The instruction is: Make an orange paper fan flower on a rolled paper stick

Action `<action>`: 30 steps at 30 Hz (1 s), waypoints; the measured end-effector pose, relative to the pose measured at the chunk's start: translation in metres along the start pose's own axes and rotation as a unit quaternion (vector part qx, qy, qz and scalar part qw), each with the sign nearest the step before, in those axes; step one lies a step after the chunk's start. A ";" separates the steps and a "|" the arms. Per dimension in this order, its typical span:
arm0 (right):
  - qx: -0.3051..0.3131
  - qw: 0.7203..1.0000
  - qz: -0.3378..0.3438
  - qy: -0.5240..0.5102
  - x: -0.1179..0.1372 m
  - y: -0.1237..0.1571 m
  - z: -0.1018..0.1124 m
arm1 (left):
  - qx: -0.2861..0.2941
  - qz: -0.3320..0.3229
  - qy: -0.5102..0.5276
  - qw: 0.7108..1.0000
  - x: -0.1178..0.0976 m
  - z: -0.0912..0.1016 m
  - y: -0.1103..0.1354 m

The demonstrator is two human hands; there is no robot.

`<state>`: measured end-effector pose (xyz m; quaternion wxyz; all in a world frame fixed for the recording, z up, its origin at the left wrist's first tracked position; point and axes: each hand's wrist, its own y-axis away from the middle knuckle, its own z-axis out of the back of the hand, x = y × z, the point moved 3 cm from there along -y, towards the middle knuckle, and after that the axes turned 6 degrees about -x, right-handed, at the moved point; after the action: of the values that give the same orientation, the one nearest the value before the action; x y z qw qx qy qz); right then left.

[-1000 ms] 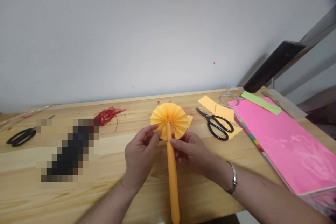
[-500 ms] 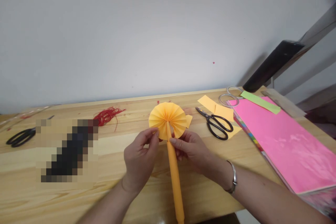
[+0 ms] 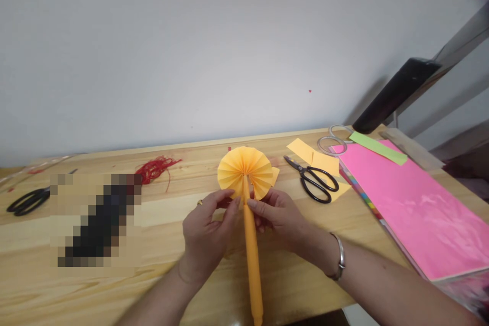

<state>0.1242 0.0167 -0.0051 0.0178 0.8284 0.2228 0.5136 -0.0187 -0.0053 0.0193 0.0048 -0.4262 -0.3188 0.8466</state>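
A pleated orange paper fan [image 3: 244, 159], spread almost to a full circle, stands at the top of a rolled orange paper handle [image 3: 252, 254]. My left hand [image 3: 208, 224] has its thumb and forefinger pinched on the fan's lower left edge, beside the top of the handle. On the other side my right hand [image 3: 277, 216] grips the fan's lower right edge, its thumb lying against the upper handle. The remaining fingers of that hand are partly hidden behind the paper. A small gap shows between the fan's right edge and the handle.
Black-handled scissors [image 3: 317, 183] lie on orange paper pieces [image 3: 298, 148] to the right. Beyond them are a pink paper pack [image 3: 405, 204], a green strip [image 3: 378, 147] and a black cylinder [image 3: 397, 97]. Red string [image 3: 155, 169], a blurred-out dark object [image 3: 99, 224] and other scissors [image 3: 28, 201] lie left.
My left thumb and forefinger have shifted slightly right, closer to the handle. The fan's left part has risen a little. My right hand has stayed in place.
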 end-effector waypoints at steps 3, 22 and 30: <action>0.009 1.000 0.000 0.005 -0.002 0.000 0.000 | -0.010 -0.035 -0.019 0.999 0.001 -0.001 0.000; 0.017 0.999 -0.003 0.030 -0.002 0.002 -0.001 | -0.002 -0.048 -0.047 0.998 -0.005 -0.001 -0.001; 0.024 0.999 -0.006 0.025 -0.003 0.001 0.000 | -0.018 -0.033 -0.072 0.997 -0.006 -0.001 -0.002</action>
<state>0.1237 0.0143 -0.0072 -0.0048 0.8141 0.2403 0.5287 -0.0145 -0.0049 0.0243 0.0027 -0.3536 -0.3474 0.8685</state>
